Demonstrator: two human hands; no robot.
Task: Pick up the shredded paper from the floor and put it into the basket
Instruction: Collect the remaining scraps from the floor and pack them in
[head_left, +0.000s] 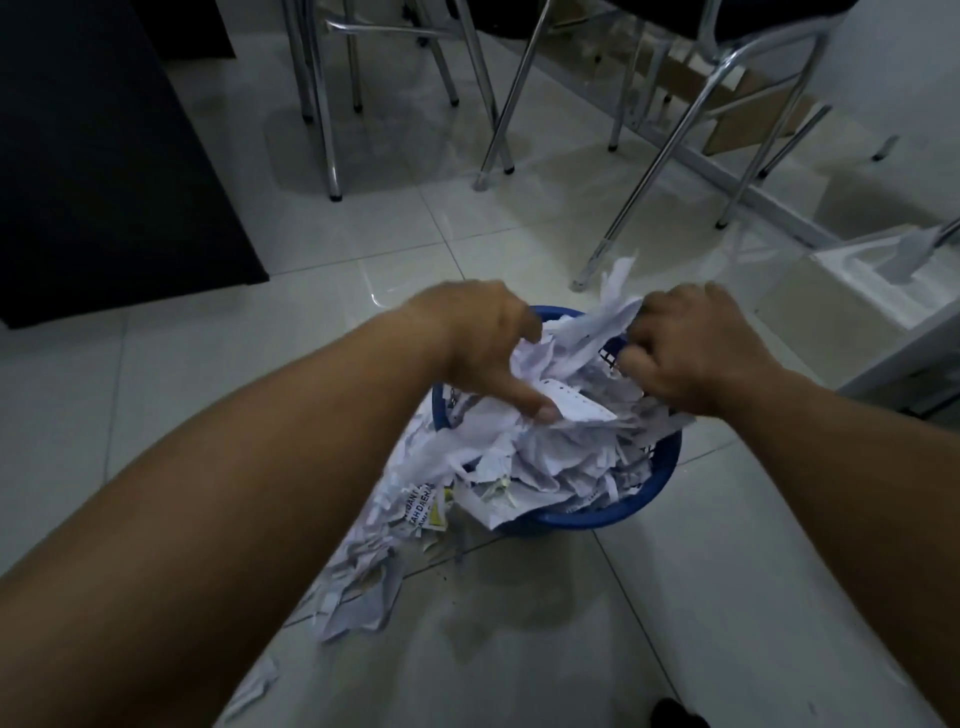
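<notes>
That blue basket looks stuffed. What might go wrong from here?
The shredded paper is heaped above the basket rim, and strips hang over its near-left side, so more may spill. The left hand and right hand grip only the top of the heap; loose strips could drop when released. The floor scraps beside it might get stepped on.

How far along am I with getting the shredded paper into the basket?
Mostly done: the blue basket is heaped with shredded paper. In hand: your left hand and right hand grip paper atop the heap. Left: a spill of scraps on the floor beside the basket.
</notes>
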